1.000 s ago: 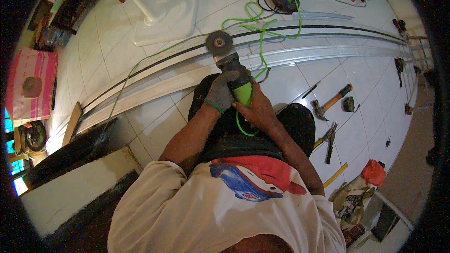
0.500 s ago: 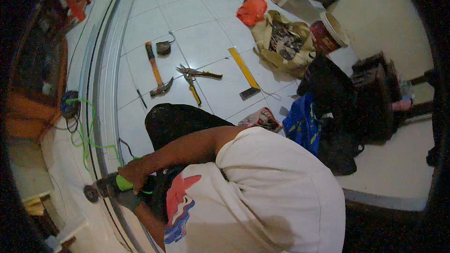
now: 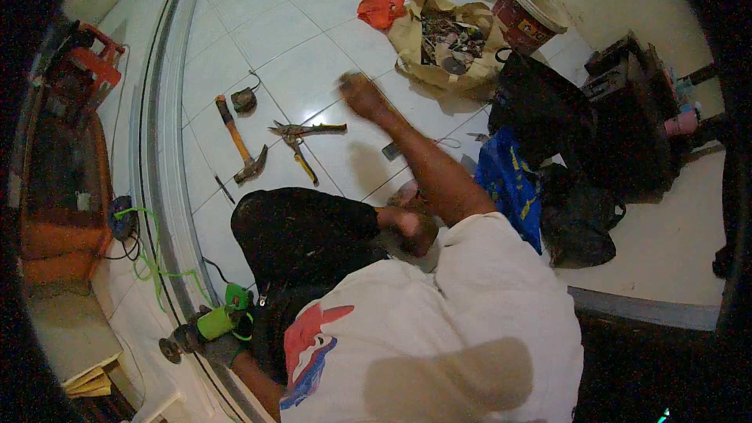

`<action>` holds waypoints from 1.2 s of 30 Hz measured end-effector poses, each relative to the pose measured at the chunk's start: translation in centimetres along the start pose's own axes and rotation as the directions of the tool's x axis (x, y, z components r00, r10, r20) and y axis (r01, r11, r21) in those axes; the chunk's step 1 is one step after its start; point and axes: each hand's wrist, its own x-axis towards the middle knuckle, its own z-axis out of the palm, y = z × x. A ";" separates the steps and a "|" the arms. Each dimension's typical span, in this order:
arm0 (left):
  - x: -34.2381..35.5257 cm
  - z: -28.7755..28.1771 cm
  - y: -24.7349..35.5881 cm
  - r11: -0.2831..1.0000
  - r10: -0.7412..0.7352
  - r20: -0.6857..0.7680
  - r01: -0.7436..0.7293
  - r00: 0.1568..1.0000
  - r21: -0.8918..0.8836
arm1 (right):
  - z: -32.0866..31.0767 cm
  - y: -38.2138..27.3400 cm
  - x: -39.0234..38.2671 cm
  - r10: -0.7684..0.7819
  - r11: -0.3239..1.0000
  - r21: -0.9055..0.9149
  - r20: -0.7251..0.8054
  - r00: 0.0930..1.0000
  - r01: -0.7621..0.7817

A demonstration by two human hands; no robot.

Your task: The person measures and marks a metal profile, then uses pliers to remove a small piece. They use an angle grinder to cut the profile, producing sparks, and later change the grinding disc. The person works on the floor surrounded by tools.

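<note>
My gloved left hand is closed round the black and green angle grinder, whose disc lies over the long metal rails at lower left. My right hand is off the grinder, stretched out over the tiled floor; its fingers are smeared by motion. Under that forearm a square is mostly hidden. Left of the right hand are tin snips, a hammer, a tape measure and a thin dark stick.
An orange bag, a paper sack of hardware, a bucket, dark bags and a blue bag crowd the right. A wooden cabinet stands left, beside green cable on the floor.
My right hand has left the grinder and swung up and right across the floor. My view has turned right. My left hand keeps hold of the grinder.
</note>
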 end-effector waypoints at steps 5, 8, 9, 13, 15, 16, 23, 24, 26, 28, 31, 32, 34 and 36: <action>-0.3 1.9 -0.1 0.992 0.054 -0.009 -0.053 0.999 0.112 | -8.4 22.1 1.0 0.587 0.773 -0.183 -0.157 0.794 -0.607; -1.0 2.9 0.4 0.982 0.091 -0.022 -0.086 0.996 0.167 | -10.3 27.7 -0.7 0.732 0.651 -0.190 -0.100 0.674 -0.735; -1.5 3.1 0.7 0.979 0.102 -0.029 -0.095 0.994 0.183 | -10.5 28.7 -1.4 0.754 0.632 -0.193 -0.075 0.653 -0.751; -3.3 3.5 1.7 0.961 0.156 -0.057 -0.138 0.986 0.241 | -9.8 30.9 -2.5 0.793 0.598 -0.206 0.008 0.610 -0.775; -4.0 3.7 2.0 0.952 0.169 -0.062 -0.147 0.984 0.269 | -9.4 31.6 -2.8 0.803 0.586 -0.220 0.024 0.596 -0.780; -4.3 3.7 2.1 0.949 0.171 -0.067 -0.146 0.983 0.279 | -9.3 31.9 -3.0 0.808 0.579 -0.225 0.025 0.589 -0.784; -5.4 4.8 2.3 0.936 0.184 -0.056 -0.158 0.981 0.316 | -9.3 34.3 -4.1 0.786 0.596 -0.301 0.029 0.618 -0.744; -5.1 4.9 2.1 0.939 0.168 -0.040 -0.148 0.985 0.311 | -9.5 34.7 -4.3 0.770 0.606 -0.330 0.016 0.638 -0.724; -4.7 5.0 1.9 0.937 0.159 -0.004 -0.149 0.987 0.315 | -10.6 34.9 -4.9 0.712 0.649 -0.396 0.017 0.702 -0.650; -4.2 5.1 1.6 0.946 0.151 0.046 -0.158 0.987 0.281 | -12.3 34.1 -5.2 0.644 0.676 -0.461 -0.008 0.765 -0.574; -3.4 5.8 0.3 0.964 0.116 0.171 -0.153 0.978 0.217 | -14.1 29.8 -4.5 0.518 0.695 -0.529 -0.101 0.850 -0.487; -2.8 6.3 -0.3 0.973 0.087 0.256 -0.137 0.963 0.186 | -14.2 27.2 -3.9 0.454 0.719 -0.528 -0.137 0.881 -0.452; -2.3 7.3 -1.4 0.982 0.059 0.331 -0.114 0.942 0.149 | -13.1 20.3 -2.5 0.325 0.822 -0.443 -0.149 0.934 -0.357; -2.8 8.2 -2.6 0.941 0.204 -0.004 -0.195 0.979 0.277 | -9.7 11.4 -1.3 0.269 0.963 0.001 -0.010 0.963 -0.269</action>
